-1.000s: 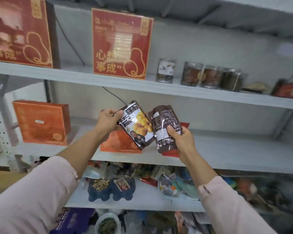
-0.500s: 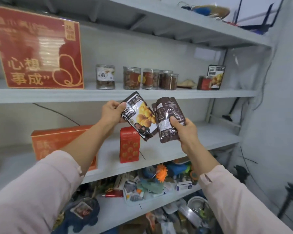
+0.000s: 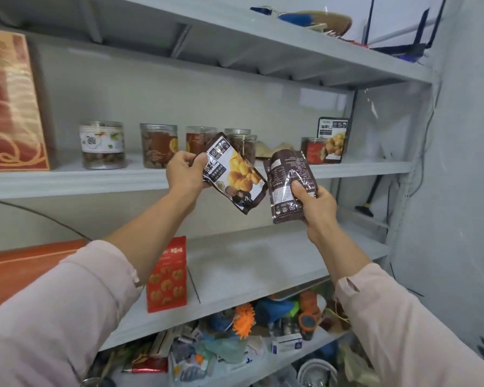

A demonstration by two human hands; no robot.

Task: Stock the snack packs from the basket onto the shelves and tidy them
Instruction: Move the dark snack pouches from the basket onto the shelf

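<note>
My left hand (image 3: 185,174) grips a dark snack pack with yellow nuts printed on it (image 3: 235,174), tilted, in front of the upper shelf (image 3: 67,180). My right hand (image 3: 316,203) holds a second brown snack pack (image 3: 287,180) by its lower edge, back label facing me. Both packs hang in the air just before the shelf's front edge, side by side and slightly apart. A matching pack (image 3: 333,139) stands upright at the right end of that shelf. The basket is out of view.
Several clear jars (image 3: 102,145) stand in a row on the upper shelf, with a red box (image 3: 10,107) at its left. The middle shelf (image 3: 263,263) carries a red snack bag (image 3: 168,275) and an orange box (image 3: 20,263). Assorted clutter fills the bottom shelf (image 3: 235,339).
Both hands rose with their packs from the middle shelf level to the upper shelf's edge. The view swung right and upward, and the two packs moved slightly apart.
</note>
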